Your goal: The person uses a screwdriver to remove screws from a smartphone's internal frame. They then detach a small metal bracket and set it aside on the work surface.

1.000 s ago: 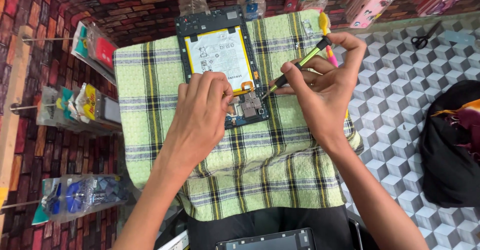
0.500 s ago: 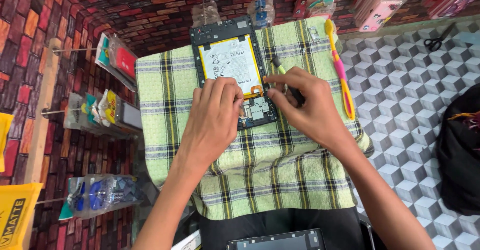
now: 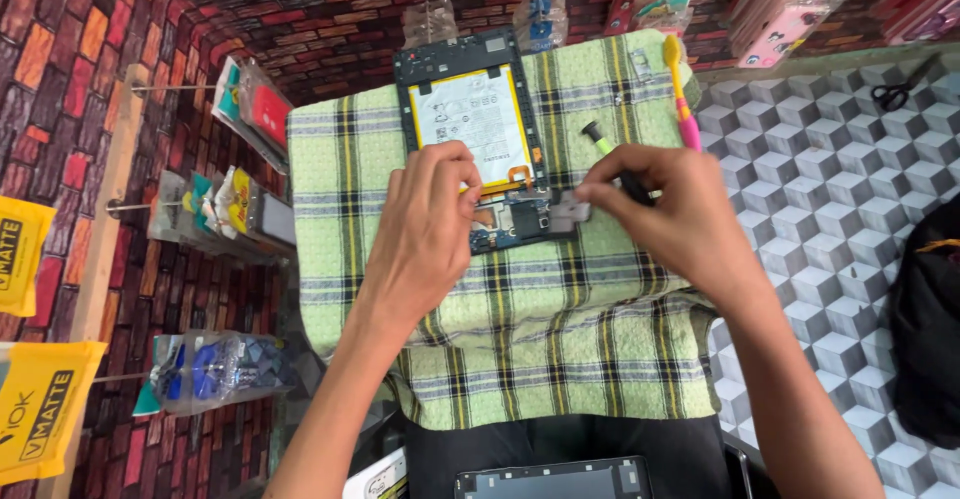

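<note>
Beside the toothbrush [image 3: 680,94], right hand [image 3: 665,209] fingers pinch a metal plate [image 3: 563,211]; left hand [image 3: 425,229] steadies tablet [image 3: 480,149].

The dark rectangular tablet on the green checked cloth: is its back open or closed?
Open: the dark rectangular tablet lies with its white battery and circuit board exposed.

The cloth [image 3: 520,339] is woven cotton by the look, green plaid, matt and slightly rumpled. On it the opened tablet [image 3: 480,149] shows a dark matt plastic frame, a battery [image 3: 472,129] wrapped in pale, faintly shiny film, and a circuit board [image 3: 510,224] with dull metal shields. The right hand [image 3: 670,219] pinches a small plate [image 3: 565,211] of grey brushed-looking metal. The screwdriver [image 3: 600,141] has a green plastic handle; the brush [image 3: 680,89] is glossy pink and yellow plastic. The table [image 3: 820,199] wears a smooth printed cube-pattern covering. The bag [image 3: 925,329] is matt black fabric.
</note>
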